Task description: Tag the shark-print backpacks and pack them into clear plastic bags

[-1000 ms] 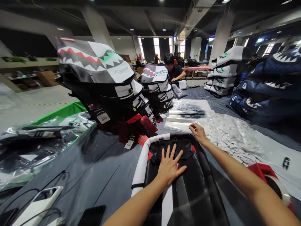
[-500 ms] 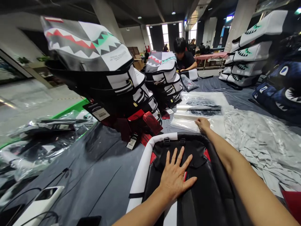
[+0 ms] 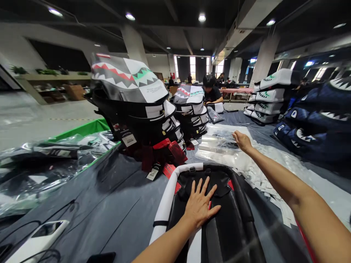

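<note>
A black and white backpack [image 3: 225,219] lies back panel up on the table in front of me, its straps running along both sides. My left hand [image 3: 200,204] rests flat on the upper part of that panel, fingers spread. Past the backpack's top right, my right hand [image 3: 241,141] is over a stack of clear plastic bags [image 3: 211,146], its fingers drawn together. Whatever may be between those fingers is too small to make out. Many small white paper pieces [image 3: 270,186] are scattered below my right forearm.
Shark-face backpacks [image 3: 137,84] stand piled at left, with red tags [image 3: 177,151] hanging down. White bags [image 3: 270,96] and blue bags [image 3: 309,124] are stacked at right. A green-edged bin [image 3: 90,128] holds bagged goods. A white device [image 3: 41,241] with cables lies front left. A co-worker [image 3: 212,91] sits opposite.
My view has tilted upward. My right hand has moved away from the bags' near edge, farther back and right over them. My left hand stays flat on the backpack.
</note>
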Available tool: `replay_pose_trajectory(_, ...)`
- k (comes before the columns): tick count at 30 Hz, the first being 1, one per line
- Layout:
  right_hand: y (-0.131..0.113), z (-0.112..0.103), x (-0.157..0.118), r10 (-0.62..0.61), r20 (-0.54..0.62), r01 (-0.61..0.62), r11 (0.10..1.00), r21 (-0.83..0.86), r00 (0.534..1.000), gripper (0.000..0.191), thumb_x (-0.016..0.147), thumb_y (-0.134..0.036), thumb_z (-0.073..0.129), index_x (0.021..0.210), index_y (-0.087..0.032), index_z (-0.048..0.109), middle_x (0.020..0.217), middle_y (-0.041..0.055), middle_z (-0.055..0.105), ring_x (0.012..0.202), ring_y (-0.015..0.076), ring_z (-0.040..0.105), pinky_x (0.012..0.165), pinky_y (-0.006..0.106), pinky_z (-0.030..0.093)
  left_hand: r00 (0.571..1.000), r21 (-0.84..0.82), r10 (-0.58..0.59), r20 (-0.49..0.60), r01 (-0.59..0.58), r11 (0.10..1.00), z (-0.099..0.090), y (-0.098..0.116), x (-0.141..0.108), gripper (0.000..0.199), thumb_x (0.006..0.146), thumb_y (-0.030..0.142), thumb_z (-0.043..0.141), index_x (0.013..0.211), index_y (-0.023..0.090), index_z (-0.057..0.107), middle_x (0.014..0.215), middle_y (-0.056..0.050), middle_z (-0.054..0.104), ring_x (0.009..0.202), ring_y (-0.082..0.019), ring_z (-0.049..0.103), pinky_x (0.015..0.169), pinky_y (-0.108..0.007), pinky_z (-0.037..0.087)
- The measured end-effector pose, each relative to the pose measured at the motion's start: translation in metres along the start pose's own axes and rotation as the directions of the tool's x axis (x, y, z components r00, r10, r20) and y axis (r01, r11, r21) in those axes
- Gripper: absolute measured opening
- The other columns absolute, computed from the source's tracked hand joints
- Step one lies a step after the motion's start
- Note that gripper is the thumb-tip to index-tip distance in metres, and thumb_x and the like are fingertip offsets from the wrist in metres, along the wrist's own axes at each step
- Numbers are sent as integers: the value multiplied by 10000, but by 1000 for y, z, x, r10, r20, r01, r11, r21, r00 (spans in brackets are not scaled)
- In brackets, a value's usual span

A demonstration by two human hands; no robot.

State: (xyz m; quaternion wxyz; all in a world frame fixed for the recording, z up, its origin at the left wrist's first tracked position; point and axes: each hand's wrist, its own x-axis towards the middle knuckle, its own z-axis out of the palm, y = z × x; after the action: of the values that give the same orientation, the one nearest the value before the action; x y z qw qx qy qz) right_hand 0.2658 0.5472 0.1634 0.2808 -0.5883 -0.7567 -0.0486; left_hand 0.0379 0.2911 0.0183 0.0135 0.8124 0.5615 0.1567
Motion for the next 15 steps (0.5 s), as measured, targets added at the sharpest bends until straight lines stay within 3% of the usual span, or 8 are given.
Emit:
replay_pose_trajectory(4,-29,-34,-31,-84,-20,82,995,-57,996,245,1005,-360,436,949,-202,614,708,52,667,650,207,589,584,274,229,998,-27,-34,-48,33,999,-1,9,9,833,861,756,465,1551,305,343,1617,-99,345,1474,-380,316,1189,-642,216)
replay_pose_trajectory(7,-51,-44,-41,-119,-39,117,991,-64,992,287,1033,-367,370,1005,-195,599,697,54,672,626,216,605,574,277,232,966,-119,-204,-161,186,975,-16,27,48,892,870,711,481,1543,142,349,1557,-172,428,1467,-369,330,1192,-585,249)
replay_pose_trajectory(10,-68,-47,-46,-157,-26,156,986,-57,987,329,1053,-374,302,1046,-203,583,745,54,690,656,218,633,574,274,261,874,-276,-440,-204,380,883,-39,46,111,966,823,664,575,1521,55,304,1537,-275,403,1432,-413,375,1133,-597,311)
replay_pose_trajectory(12,-74,-45,-51,-180,0,179,983,-47,984,347,1060,-376,267,1065,-213,573,768,43,693,677,207,646,578,266,293,781,-428,-618,-88,531,731,-51,51,153,992,774,609,666,1473,-3,319,1427,-342,494,1360,-449,457,1079,-601,351)
replay_pose_trajectory(15,-70,-39,-62,-261,81,262,965,4,962,284,1024,-421,389,1096,-218,574,805,34,698,714,204,659,597,256,350,693,-504,-721,26,632,589,-57,39,192,673,934,451,485,1368,-53,384,1167,-373,641,1165,-455,614,955,-630,406)
